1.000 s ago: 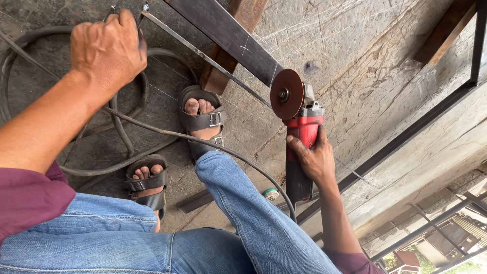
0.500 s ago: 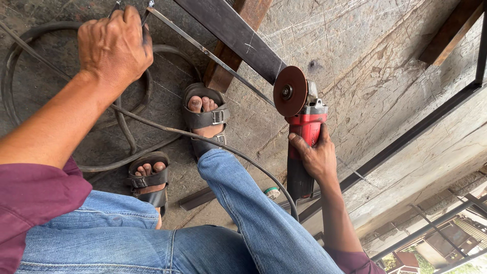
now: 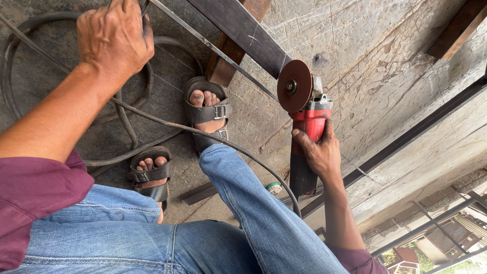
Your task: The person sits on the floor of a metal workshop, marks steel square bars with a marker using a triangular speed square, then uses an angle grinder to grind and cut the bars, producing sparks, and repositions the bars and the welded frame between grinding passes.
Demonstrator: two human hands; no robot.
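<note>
Surface: rough grey concrete floor point(image 3: 385, 76), scored with scratches and one dark spot; I stand on it in sandals.
Room: open-sided work area; rooftops and green show past the edge at lower right.
Left hand point(image 3: 114, 38): mine, knuckles up at top left, fingers curled shut around the end of a thin steel rod point(image 3: 213, 48).
Rod: runs from my left hand down and right toward the disc.
Hose: dark rubber hose point(image 3: 20, 35) looped on the floor under my left arm.
Feet: two, each in a dark buckled sandal point(image 3: 208, 114), toes pointing toward the steel.
Flat bar: dark flat steel bar point(image 3: 243, 33) lying over a brown wooden block point(image 3: 228, 53), just beside the rod.
Cable: black power cable point(image 3: 228, 144) crossing over my right knee toward the tool.
Containers: none seen; one small round cap-like object point(image 3: 274, 188) on the floor, too small to tell.
Angle grinder point(image 3: 307, 127): red body, black grip, brown disc at its top touching or just beside the flat bar; cannot tell which.
Right hand point(image 3: 319, 152): mine, wrapped tight around the grinder body.
Frame: dark steel frame rails point(image 3: 431, 122) lying on the floor at right.
Count: hands 2, sandals 2, grinder 1, disc 1, rod 1, flat bar 1.
</note>
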